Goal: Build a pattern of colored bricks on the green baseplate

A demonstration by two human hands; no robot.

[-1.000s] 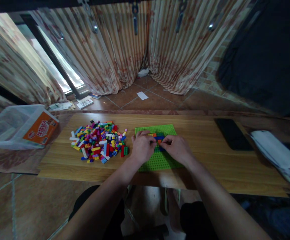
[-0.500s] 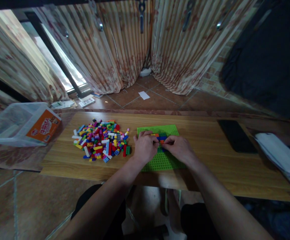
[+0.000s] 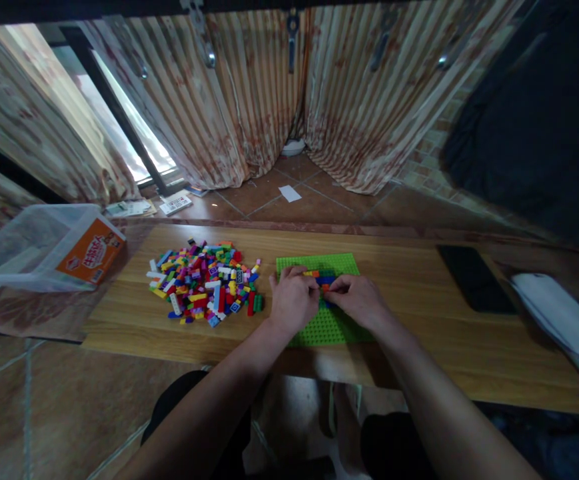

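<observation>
A green studded baseplate (image 3: 336, 330) lies on the wooden table, with a small group of blue, orange and yellow toy bricks (image 3: 325, 279) on it. My left hand (image 3: 295, 298) rests over the plate's left part, fingers curled in beside these bricks; what its fingertips hold, if anything, is hidden. From the right, my right hand (image 3: 359, 298) reaches in with thumb and forefinger pinched at a small orange-red toy brick (image 3: 326, 288). The fingertips of both hands are close together. Left of the plate spreads a heap of loose toy bricks (image 3: 209, 283) in many colours.
A clear plastic bin (image 3: 29, 283) with an orange label stands beyond the table's left end. On the table's right part lie a black flat device (image 3: 474, 279) and a white object (image 3: 554, 310). Curtains (image 3: 249, 100) hang behind, and a paper (image 3: 290, 193) lies on the floor.
The whole view has shifted slightly down and right. Both hands stay at the same bricks on the plate, with only slight finger movement.
</observation>
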